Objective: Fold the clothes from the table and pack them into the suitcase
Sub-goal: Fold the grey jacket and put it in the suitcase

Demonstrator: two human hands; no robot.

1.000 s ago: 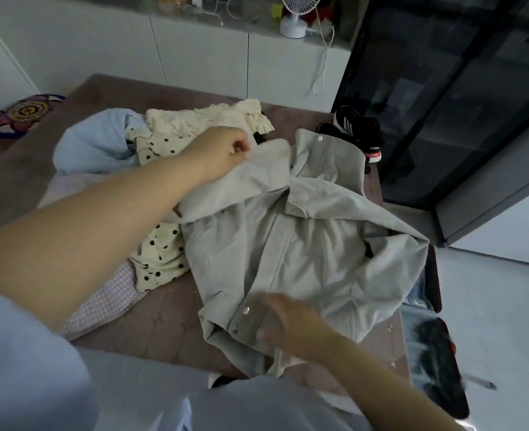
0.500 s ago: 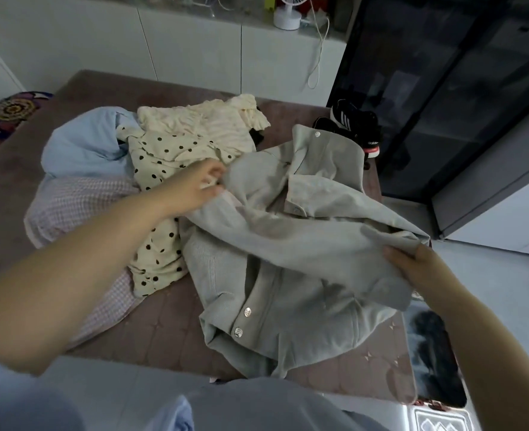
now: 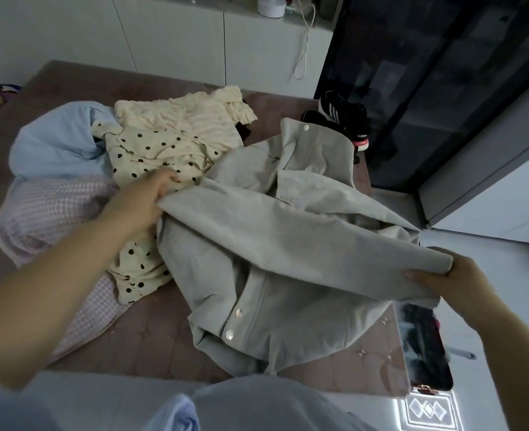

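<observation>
left hand [image 3: 142, 203], right hand [image 3: 443, 279], both gripping grey jacket [image 3: 288, 244] sleeve

I count five garments on the worktop [image 3: 151, 337]: one grey jacket [image 3: 288, 244], one polka-dot piece [image 3: 151, 154], one cream ribbed top [image 3: 182, 115], one pale blue item [image 3: 55, 141], one pink checked item [image 3: 48, 209]. Two hands: left hand [image 3: 142, 203], right hand [image 3: 443, 281]. Three jacket snaps [image 3: 238, 312].

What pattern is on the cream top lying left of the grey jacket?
Black polka dots on the cream top, shown best in the head view.
</observation>
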